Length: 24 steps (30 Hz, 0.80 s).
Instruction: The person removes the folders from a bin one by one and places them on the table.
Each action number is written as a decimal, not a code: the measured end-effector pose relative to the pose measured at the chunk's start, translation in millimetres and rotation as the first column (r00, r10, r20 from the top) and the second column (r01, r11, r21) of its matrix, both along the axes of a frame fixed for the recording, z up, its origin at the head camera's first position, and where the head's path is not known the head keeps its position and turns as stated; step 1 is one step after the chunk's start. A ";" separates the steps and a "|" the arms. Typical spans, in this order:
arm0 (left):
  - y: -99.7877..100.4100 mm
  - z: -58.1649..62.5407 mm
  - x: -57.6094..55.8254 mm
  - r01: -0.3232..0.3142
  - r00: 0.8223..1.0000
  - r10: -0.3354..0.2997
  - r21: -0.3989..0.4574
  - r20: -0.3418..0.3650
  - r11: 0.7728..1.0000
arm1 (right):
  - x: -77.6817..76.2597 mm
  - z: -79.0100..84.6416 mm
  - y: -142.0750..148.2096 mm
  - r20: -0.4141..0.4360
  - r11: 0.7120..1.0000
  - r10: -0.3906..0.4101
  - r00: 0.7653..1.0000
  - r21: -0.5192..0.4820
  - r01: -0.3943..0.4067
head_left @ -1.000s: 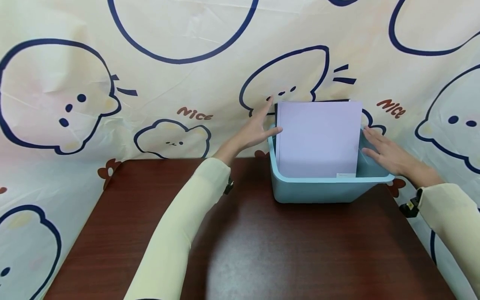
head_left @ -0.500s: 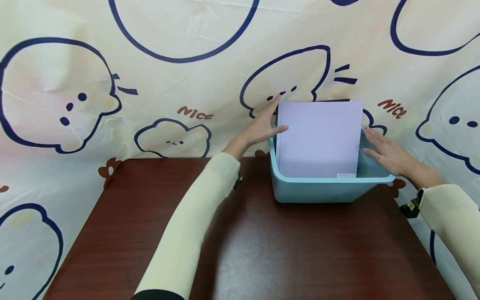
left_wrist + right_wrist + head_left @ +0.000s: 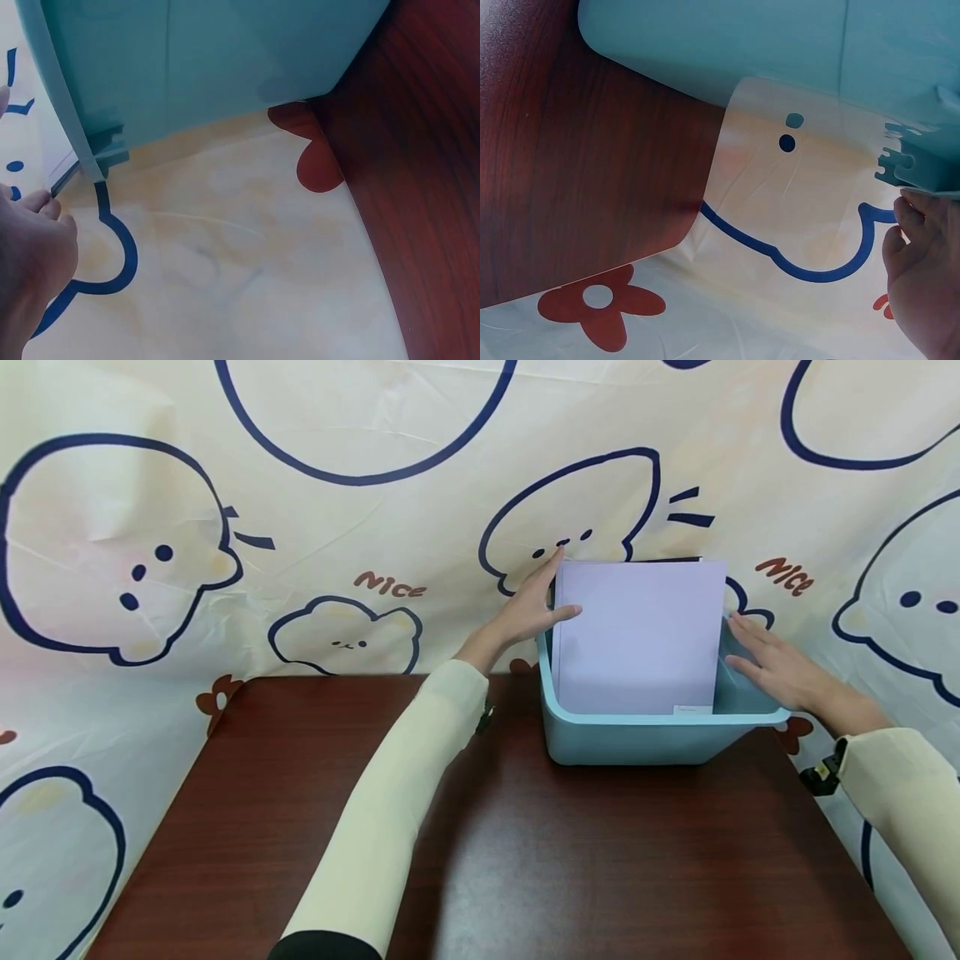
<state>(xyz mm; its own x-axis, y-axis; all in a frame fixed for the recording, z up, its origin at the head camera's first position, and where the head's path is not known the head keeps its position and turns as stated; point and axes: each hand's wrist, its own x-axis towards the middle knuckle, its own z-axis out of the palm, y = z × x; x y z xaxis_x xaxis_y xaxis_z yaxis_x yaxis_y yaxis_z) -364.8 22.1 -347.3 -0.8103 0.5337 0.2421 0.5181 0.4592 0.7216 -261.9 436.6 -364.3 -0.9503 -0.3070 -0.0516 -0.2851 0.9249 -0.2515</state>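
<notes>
A light blue plastic bin (image 3: 622,742) stands at the table's back right. Inside it leans a pale purple book (image 3: 637,639), upright, with a small white label at its lower right corner. Dark edges of other flat items show behind it. My left hand (image 3: 525,607) holds the book's upper left edge, thumb across the front cover and fingers at the side and back. In the left wrist view its fingers meet a dark corner beyond the bin's rim. My right hand (image 3: 780,670) grips the bin's right rim, thumb toward the inside; its fingers show outside in the right wrist view.
The dark red-brown wooden table (image 3: 300,793) extends toward me in front of the bin. A cream cloth (image 3: 337,527) with cartoon animals hangs behind it. The bin's right part overhangs near the table's right edge.
My left hand has shifted slightly right, its thumb reaching farther over the purple cover and its fingers closer to the edge. The right hand, the bin and the book have stayed put.
</notes>
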 end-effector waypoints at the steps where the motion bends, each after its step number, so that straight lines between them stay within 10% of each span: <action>1: 0.0 -0.2 -0.4 -0.002 1.000 0.002 0.001 0.000 1.000 | -0.1 0.0 -0.2 0.000 1.000 -0.001 1.000 -0.001 0.001; 24: 5.4 -15.8 14.1 -0.055 0.996 0.059 0.065 -0.070 0.996 | -0.4 -1.7 -1.2 -0.008 1.000 -0.001 1.000 0.005 0.001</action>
<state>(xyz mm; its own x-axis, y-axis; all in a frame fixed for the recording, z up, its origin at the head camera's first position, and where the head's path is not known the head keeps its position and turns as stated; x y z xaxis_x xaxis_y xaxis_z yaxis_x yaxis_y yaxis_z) -350.7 27.4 -363.1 -0.8182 0.4692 0.3322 0.5438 0.4443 0.7119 -262.3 435.4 -366.0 -0.9509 -0.3062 -0.0458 -0.2865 0.9263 -0.2446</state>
